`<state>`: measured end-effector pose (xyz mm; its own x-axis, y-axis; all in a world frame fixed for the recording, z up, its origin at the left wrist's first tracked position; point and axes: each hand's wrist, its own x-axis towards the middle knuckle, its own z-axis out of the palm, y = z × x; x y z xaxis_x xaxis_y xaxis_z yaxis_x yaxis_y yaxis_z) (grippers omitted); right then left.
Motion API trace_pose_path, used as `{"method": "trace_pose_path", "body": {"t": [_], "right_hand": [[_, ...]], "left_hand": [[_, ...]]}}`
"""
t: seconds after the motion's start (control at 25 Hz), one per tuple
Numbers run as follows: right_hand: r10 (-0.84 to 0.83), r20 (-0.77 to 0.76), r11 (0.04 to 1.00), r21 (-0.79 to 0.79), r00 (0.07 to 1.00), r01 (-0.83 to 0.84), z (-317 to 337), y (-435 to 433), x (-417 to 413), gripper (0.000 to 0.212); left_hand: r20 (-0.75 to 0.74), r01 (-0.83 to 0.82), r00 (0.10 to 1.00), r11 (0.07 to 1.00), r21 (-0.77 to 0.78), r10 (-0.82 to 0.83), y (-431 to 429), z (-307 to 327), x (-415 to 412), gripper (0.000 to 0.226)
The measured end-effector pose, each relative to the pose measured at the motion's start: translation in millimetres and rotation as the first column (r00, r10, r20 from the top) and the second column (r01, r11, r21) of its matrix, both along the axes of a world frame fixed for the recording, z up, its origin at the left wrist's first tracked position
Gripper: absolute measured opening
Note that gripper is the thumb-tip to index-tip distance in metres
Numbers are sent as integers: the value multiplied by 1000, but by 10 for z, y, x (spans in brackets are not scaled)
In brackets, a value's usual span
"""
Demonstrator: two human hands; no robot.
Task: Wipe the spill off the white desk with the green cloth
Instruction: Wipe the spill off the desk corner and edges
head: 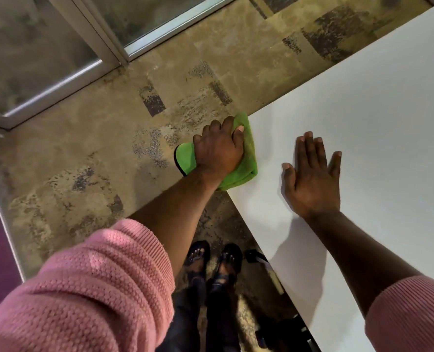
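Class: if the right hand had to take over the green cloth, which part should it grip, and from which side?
Judging by the pose: the cloth's right edge lying on the desk, approached from over the desk. The left hand covers its middle, and its left part overhangs the corner.

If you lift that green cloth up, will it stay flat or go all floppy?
Probably floppy: the green cloth bunches under the left hand and droops over the white desk corner. It looks soft and light, and likely slides easily.

One head-worn camera looks steeply down from above, close over the left hand [218, 153] gripping the green cloth [246, 158]; right of that grip lies the white desk [363, 97], beyond and left the floor [96, 161].
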<state>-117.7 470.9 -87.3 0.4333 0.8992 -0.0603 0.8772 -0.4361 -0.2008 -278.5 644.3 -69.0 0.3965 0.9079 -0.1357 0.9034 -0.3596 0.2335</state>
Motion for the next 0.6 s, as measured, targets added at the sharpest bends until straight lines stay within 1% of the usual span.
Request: {"method": "trace_pose_path", "body": {"t": [0.12,0.2,0.24,0.4,0.44,0.48,0.52,0.56,0.6], "right_hand": [[4,-14,1000,6,1000,-4,38,19,-2,70],[0,-29,1000,11,1000,1,58,4,-21,71],[-1,-29,1000,16,1000,2,64,7,-24,71],[16,7,999,34,1000,-16,6,9,-9,71],[16,21,999,52,1000,-17,-9,2,3,71],[17,37,998,67,999,-19,-34,-5,-8,71],[18,47,997,76,999,-22,-51,-3,-13,71],[21,51,996,81,998,-25,-55,2,-9,71],[21,54,996,83,998,-25,-50,6,-7,71]], "left_hand": [[137,-210,969,978,12,207,-274,-32,-85,50],[257,-313,912,948,-66,319,-460,-38,-122,51],[323,-336,877,934,-118,356,-515,-39,-123,52],[533,-352,716,892,-283,451,-552,-66,-121,57],[586,-357,659,882,-307,470,-558,-88,-128,59],[637,-368,583,862,-347,505,-621,-124,-156,60],[673,-368,510,843,-392,536,-755,-151,-170,62],[697,-348,461,835,-427,549,-959,-168,-163,63],[719,-328,435,839,-435,542,-1214,-172,-145,63]]}}
